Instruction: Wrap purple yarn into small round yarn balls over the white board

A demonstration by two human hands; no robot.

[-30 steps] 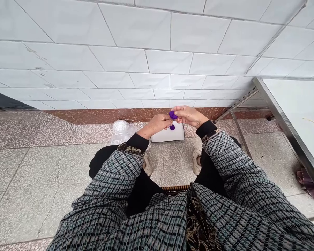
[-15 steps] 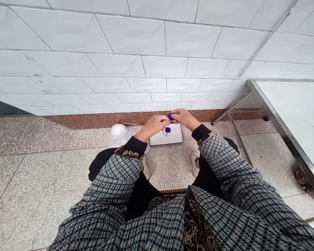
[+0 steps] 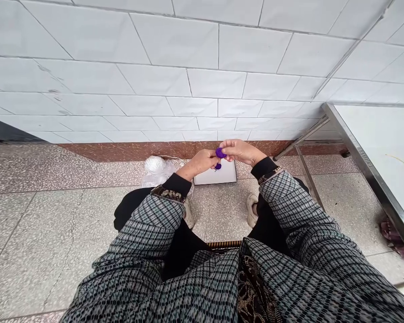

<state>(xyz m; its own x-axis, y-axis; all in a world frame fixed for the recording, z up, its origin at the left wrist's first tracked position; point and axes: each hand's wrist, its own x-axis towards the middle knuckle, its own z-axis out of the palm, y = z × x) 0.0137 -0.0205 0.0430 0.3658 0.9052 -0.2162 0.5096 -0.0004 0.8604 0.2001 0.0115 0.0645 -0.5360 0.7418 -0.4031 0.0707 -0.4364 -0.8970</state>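
My right hand (image 3: 240,151) is closed on a small purple ball of yarn (image 3: 220,153), pinched between thumb and fingers above a white tray-like box. My left hand (image 3: 201,163) is closed too, its fingertips meeting the left side of the ball; what they pinch is too small to make out. A second, smaller purple piece (image 3: 218,166) shows just beneath the left fingertips, with a dark bit at its lower edge. Whether it hangs from the fingers or lies lower down, I cannot tell. Part of the white box (image 3: 226,175) is hidden behind my hands.
A ball of white yarn (image 3: 154,164) sits on a clear plastic bag (image 3: 150,179) left of the box, with white strands trailing around. A metal-framed table (image 3: 366,157) stands at the right. The tiled wall (image 3: 202,85) rises straight ahead. My shoes flank the box on the speckled floor.
My hands have come closer together, and the left fingertips now meet the purple ball. The smaller purple piece now sits right against the left fingers. The view has shifted slightly.
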